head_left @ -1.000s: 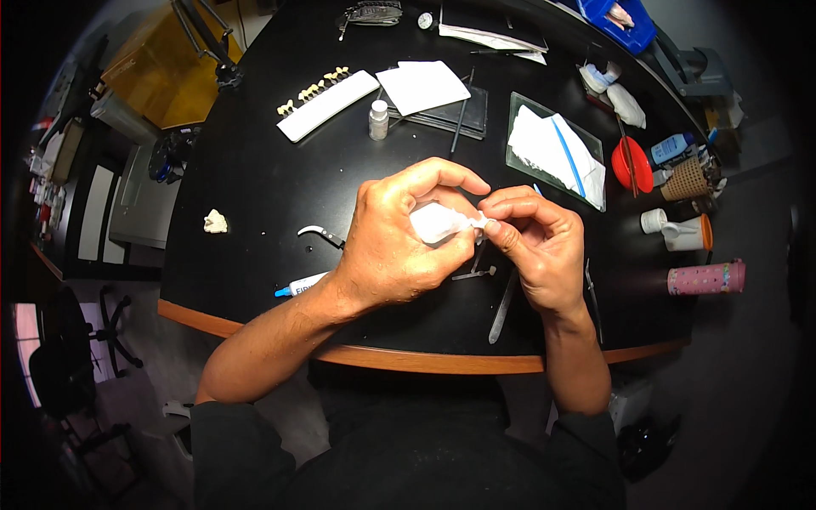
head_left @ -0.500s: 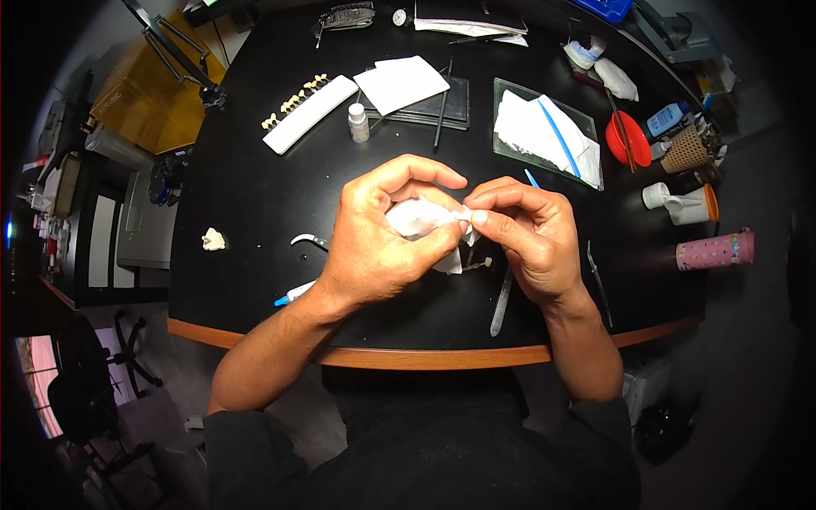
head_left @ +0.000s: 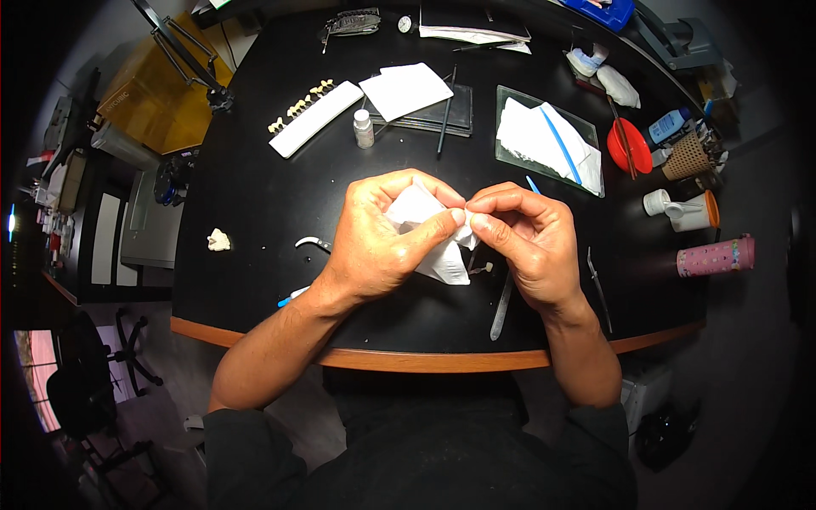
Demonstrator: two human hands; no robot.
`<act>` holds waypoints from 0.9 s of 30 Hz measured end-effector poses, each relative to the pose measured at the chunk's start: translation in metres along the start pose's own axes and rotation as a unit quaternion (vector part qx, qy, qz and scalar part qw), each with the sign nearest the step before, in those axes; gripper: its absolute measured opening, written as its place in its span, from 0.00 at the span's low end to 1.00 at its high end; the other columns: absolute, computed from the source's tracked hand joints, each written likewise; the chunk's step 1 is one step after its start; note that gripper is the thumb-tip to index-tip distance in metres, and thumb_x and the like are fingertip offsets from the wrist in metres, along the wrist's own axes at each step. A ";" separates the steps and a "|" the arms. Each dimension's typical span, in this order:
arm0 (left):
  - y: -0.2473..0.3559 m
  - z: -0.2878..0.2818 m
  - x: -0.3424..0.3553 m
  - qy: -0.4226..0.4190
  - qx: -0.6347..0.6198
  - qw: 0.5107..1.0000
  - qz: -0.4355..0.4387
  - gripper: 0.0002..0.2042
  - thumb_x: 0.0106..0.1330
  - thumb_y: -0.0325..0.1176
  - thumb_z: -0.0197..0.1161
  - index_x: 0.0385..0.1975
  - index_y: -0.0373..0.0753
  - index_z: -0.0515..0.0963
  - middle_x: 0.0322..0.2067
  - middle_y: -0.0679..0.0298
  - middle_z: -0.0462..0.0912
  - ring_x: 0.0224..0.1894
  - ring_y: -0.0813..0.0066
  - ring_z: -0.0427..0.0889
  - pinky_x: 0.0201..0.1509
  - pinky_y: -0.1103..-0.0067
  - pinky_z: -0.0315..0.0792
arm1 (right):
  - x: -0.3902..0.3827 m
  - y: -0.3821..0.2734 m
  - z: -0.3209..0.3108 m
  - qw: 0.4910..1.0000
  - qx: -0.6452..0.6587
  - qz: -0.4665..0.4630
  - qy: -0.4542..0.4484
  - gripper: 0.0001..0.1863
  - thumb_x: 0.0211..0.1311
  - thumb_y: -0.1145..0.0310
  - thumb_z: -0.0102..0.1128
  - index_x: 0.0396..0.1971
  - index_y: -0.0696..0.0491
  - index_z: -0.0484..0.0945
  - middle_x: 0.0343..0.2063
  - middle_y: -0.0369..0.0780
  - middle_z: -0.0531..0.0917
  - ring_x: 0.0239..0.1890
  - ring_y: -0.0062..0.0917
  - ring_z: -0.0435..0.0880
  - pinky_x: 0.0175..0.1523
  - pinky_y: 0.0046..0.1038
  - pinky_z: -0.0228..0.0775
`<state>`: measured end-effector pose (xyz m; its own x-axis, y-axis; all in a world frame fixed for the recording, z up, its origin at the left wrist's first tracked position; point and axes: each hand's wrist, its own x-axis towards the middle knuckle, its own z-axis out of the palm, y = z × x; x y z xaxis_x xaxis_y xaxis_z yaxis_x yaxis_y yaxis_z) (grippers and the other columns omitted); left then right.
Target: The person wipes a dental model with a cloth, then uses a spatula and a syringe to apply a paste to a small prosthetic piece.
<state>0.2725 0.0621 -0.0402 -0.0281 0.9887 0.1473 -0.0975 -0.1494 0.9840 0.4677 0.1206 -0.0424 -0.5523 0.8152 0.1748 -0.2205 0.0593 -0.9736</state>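
My left hand [head_left: 378, 238] pinches a crumpled white tissue [head_left: 442, 262] between thumb and forefinger above the black tabletop. Close against it, the thumb and fingertips of my right hand [head_left: 531, 238] are closed on the tissue's bunched edge. Whether anything small is wrapped inside cannot be seen. Part of the tissue hangs down below the left thumb. Just under it lies a small pale tooth-shaped piece on a thin stem [head_left: 484, 269]. A metal spatula [head_left: 501, 310] lies below my right hand, and a curved metal tool [head_left: 313, 243] sticks out beside my left.
Tweezers [head_left: 599, 293] lie to the right. Farther back are a white shade-tab holder [head_left: 314, 121], a small bottle [head_left: 364, 130], white pads [head_left: 406, 91] and a glass plate [head_left: 597, 180] bearing paper. A red bowl [head_left: 641, 160] and pink flask [head_left: 716, 255] stand right; a whitish lump [head_left: 218, 240] lies left.
The tissue has opened out from a rounded bunch, and a flat flap now hangs below my left thumb. Both hands stay close together in nearly the same place.
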 end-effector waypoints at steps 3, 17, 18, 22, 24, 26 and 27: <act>0.002 0.002 0.000 0.008 -0.012 1.000 0.003 0.06 0.65 0.26 0.71 0.38 0.31 0.85 0.31 0.64 0.87 0.33 0.85 0.82 0.39 0.86 0.74 | 0.000 -0.002 0.000 1.000 0.006 -0.002 0.001 0.06 0.65 0.81 0.66 0.40 0.63 0.85 0.39 0.40 0.85 0.40 0.17 0.83 0.48 0.20 0.75; 0.002 0.001 -0.001 0.027 -0.082 0.995 -0.059 0.09 0.63 0.25 0.72 0.39 0.30 0.83 0.32 0.61 0.88 0.32 0.82 0.84 0.39 0.84 0.78 | 0.000 0.005 -0.001 0.998 0.062 0.026 -0.016 0.07 0.67 0.80 0.65 0.43 0.64 0.85 0.40 0.41 0.85 0.42 0.18 0.82 0.49 0.20 0.74; 0.001 0.001 -0.001 0.030 -0.083 0.994 -0.058 0.09 0.63 0.25 0.72 0.39 0.30 0.83 0.32 0.61 0.88 0.32 0.82 0.84 0.39 0.84 0.78 | 0.000 0.005 0.000 0.998 0.064 0.027 -0.012 0.07 0.67 0.80 0.65 0.43 0.64 0.85 0.40 0.41 0.85 0.41 0.18 0.82 0.49 0.19 0.74; -0.005 0.000 0.000 0.030 -0.132 0.988 -0.080 0.09 0.64 0.25 0.71 0.40 0.29 0.82 0.32 0.58 0.88 0.33 0.78 0.87 0.39 0.82 0.80 | 0.000 0.005 0.000 0.998 0.056 0.026 -0.008 0.08 0.68 0.80 0.65 0.44 0.64 0.85 0.40 0.41 0.85 0.41 0.17 0.82 0.48 0.19 0.74; -0.007 -0.001 0.000 0.029 -0.143 0.986 -0.084 0.09 0.65 0.26 0.70 0.41 0.28 0.82 0.32 0.58 0.88 0.33 0.77 0.87 0.39 0.82 0.80 | 0.000 0.004 0.001 0.998 0.047 0.030 -0.007 0.08 0.68 0.80 0.65 0.44 0.64 0.85 0.40 0.41 0.85 0.41 0.17 0.82 0.48 0.19 0.74; -0.008 -0.002 0.000 0.026 -0.139 0.987 -0.077 0.11 0.65 0.26 0.70 0.43 0.27 0.82 0.32 0.58 0.88 0.33 0.77 0.87 0.39 0.82 0.81 | 0.000 0.004 0.001 0.999 0.039 0.033 -0.004 0.08 0.68 0.80 0.65 0.45 0.65 0.85 0.40 0.41 0.85 0.41 0.17 0.82 0.48 0.19 0.74; -0.008 -0.002 0.000 0.027 -0.139 0.987 -0.076 0.11 0.65 0.26 0.70 0.43 0.27 0.82 0.32 0.58 0.88 0.33 0.77 0.87 0.39 0.82 0.81 | 0.000 0.005 0.002 0.999 0.026 0.024 -0.001 0.08 0.68 0.80 0.64 0.45 0.65 0.85 0.40 0.41 0.85 0.40 0.18 0.82 0.47 0.19 0.74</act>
<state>0.2715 0.0631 -0.0482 -0.0438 0.9989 -0.0136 -0.3735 -0.0038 0.9276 0.4655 0.1196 -0.0476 -0.5647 0.8151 0.1294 -0.2352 -0.0087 -0.9719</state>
